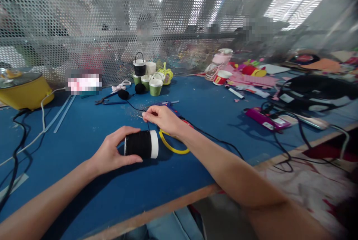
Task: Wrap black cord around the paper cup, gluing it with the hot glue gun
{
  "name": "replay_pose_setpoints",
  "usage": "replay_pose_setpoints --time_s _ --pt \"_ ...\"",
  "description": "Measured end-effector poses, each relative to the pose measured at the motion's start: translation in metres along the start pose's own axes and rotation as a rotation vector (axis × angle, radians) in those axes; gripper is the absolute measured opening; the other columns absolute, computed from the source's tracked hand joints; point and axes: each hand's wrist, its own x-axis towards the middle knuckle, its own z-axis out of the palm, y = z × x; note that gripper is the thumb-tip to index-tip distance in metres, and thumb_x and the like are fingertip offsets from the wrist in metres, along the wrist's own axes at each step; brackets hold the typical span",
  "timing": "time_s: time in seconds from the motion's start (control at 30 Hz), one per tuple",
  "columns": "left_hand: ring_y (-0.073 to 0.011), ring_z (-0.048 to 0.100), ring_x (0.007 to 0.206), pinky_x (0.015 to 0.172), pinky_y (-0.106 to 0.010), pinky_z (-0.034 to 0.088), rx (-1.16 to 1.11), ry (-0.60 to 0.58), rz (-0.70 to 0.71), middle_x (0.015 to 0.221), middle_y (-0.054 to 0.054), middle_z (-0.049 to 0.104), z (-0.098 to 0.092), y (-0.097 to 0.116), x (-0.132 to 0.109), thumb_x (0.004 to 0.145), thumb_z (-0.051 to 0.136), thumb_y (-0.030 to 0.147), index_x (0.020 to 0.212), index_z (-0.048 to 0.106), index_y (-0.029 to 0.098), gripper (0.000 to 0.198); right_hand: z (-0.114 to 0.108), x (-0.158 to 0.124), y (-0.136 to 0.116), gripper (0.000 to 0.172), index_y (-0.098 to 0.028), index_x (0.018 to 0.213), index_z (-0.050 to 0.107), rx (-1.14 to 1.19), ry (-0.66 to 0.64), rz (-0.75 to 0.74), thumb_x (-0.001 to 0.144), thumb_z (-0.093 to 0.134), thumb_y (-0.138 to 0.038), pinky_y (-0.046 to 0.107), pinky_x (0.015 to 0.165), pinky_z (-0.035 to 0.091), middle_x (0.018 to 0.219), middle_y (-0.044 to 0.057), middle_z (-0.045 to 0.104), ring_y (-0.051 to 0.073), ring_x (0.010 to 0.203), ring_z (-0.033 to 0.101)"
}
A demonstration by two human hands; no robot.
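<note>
My left hand point(112, 147) is closed around a white paper cup point(154, 144) lying on its side, thumb below and fingers above. Black yarn point(140, 145) wraps most of the cup, with a white band bare at its right end. Just above it, my right hand point(163, 119) pinches the black yarn strand that runs down to the cup. The strand also trails back toward a small black yarn ball point(123, 94), beside a second black ball point(140, 89). Under my right wrist lies a yellow ring point(173, 150), next to a blue glue gun point(172, 109), partly hidden.
Yarn-wrapped cups point(156, 86) stand at the back, near pliers point(104, 100). A yellow pot point(25, 89) is far left. On the right are a purple power strip point(267, 120) with cables, a red-and-white cup point(222, 77) and a black bag point(319, 90). Perforated mesh point(112, 19) borders the blue table point(112, 191).
</note>
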Motion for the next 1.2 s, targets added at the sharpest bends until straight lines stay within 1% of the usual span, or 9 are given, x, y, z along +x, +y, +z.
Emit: replay_pose_setpoints --time_s 0.1,0.23,0.37,0.47,0.7,1.03,1.2 --pt "-0.0246 0.054 0.099 0.083 -0.039 0.046 0.011 0.007 0.041 0.106 -0.01 0.057 0.0 0.0 0.0 0.069 0.068 0.035 0.114 0.046 0.02 0.053 0.001 -0.002 -0.004 0.02 -0.015 0.061 0.054 -0.049 -0.022 0.018 0.076 0.053 -0.027 0.024 0.063 0.038 0.063 0.0 0.058 0.01 0.061 0.051" --pt "-0.0245 0.054 0.099 0.084 -0.039 0.045 0.024 0.033 0.078 0.106 -0.011 0.057 -0.001 0.001 0.0 0.069 0.068 0.034 0.115 0.046 0.02 0.053 0.001 -0.005 -0.009 0.02 -0.015 0.061 0.056 -0.124 -0.044 0.054 0.077 0.053 -0.027 0.023 0.06 0.035 0.061 -0.001 0.057 0.009 0.058 0.049" --pt "-0.0242 0.054 0.1 0.085 -0.038 0.045 0.043 0.057 0.11 0.107 -0.01 0.057 -0.001 0.002 0.0 0.068 0.069 0.033 0.115 0.046 0.02 0.054 0.0 -0.006 -0.011 0.018 -0.014 0.062 0.056 -0.137 -0.072 0.064 0.075 0.056 -0.027 0.022 0.057 0.033 0.06 -0.002 0.056 0.008 0.056 0.046" --pt "-0.0251 0.053 0.101 0.086 -0.04 0.044 0.057 0.075 0.124 0.108 -0.011 0.057 -0.001 0.001 0.0 0.068 0.069 0.033 0.116 0.046 0.02 0.054 0.0 -0.006 -0.01 0.019 -0.014 0.062 0.056 -0.141 -0.087 0.061 0.074 0.057 -0.029 0.023 0.057 0.033 0.06 -0.001 0.056 0.009 0.056 0.046" --pt "-0.026 0.052 0.102 0.086 -0.043 0.045 0.06 0.092 0.127 0.109 -0.012 0.056 0.0 -0.001 -0.001 0.069 0.068 0.035 0.116 0.045 0.021 0.054 0.0 -0.005 -0.007 0.02 -0.015 0.063 0.056 -0.137 -0.097 0.074 0.074 0.057 -0.031 0.023 0.06 0.035 0.063 -0.001 0.057 0.01 0.059 0.047" --pt "-0.0239 0.052 0.102 0.087 -0.04 0.044 0.061 0.111 0.138 0.109 -0.011 0.055 0.002 -0.002 -0.002 0.068 0.07 0.031 0.116 0.046 0.02 0.055 0.001 -0.003 -0.002 0.017 -0.015 0.065 0.057 -0.109 -0.114 0.113 0.074 0.057 -0.029 0.023 0.056 0.033 0.065 0.0 0.058 0.009 0.056 0.045" --pt "-0.0242 0.052 0.103 0.088 -0.04 0.044 0.061 0.112 0.141 0.11 -0.011 0.055 0.002 -0.003 -0.002 0.067 0.071 0.03 0.117 0.045 0.021 0.057 0.001 -0.002 0.0 0.018 -0.014 0.065 0.057 -0.096 -0.124 0.104 0.073 0.058 -0.03 0.023 0.055 0.033 0.065 0.001 0.058 0.009 0.056 0.045"
